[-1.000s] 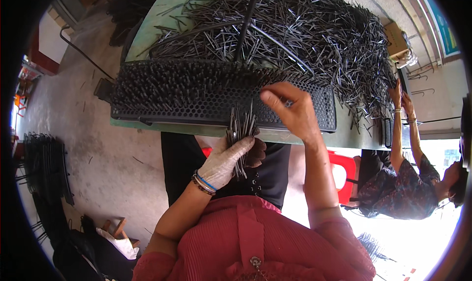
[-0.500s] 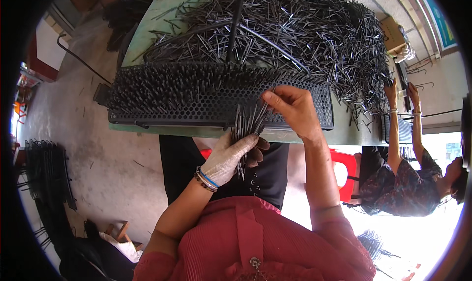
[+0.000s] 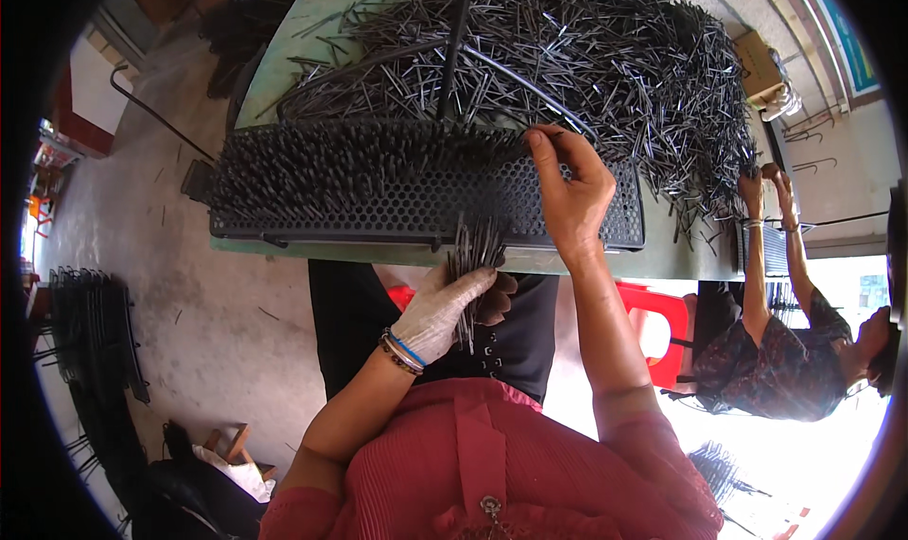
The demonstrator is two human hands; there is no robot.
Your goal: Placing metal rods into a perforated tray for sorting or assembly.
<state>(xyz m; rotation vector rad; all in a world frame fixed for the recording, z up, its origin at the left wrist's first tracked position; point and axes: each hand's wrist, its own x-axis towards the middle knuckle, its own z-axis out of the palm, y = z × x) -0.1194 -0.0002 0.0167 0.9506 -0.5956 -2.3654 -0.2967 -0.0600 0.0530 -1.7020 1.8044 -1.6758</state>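
Observation:
My left hand point(image 3: 437, 315), in a pale work glove with dark fingers, is closed round a bundle of thin black rods point(image 3: 476, 245). The bundle points up in front of the table's near edge. My bare right hand point(image 3: 579, 195) reaches over a long black perforated tray point(image 3: 619, 214). Its thumb and forefinger pinch at the tray's far edge, on what looks like a thin black rod, mostly hidden by the fingertips. Many rods point(image 3: 317, 162) stand upright in the holes across the tray's left and far side. Bare holes show at the near middle and right.
A large heap of loose black rods point(image 3: 605, 67) covers the green table point(image 3: 303, 29) behind the tray. A dark upright bar point(image 3: 456, 48) rises behind it. At the right, a co-worker point(image 3: 776, 351) reaches toward another tray. A red chair point(image 3: 662, 318) stands near my right arm.
My right hand has moved away from the bundle's tips to the tray's far edge, up and slightly right. My left hand keeps its hold on the bundle, nearly unmoved.

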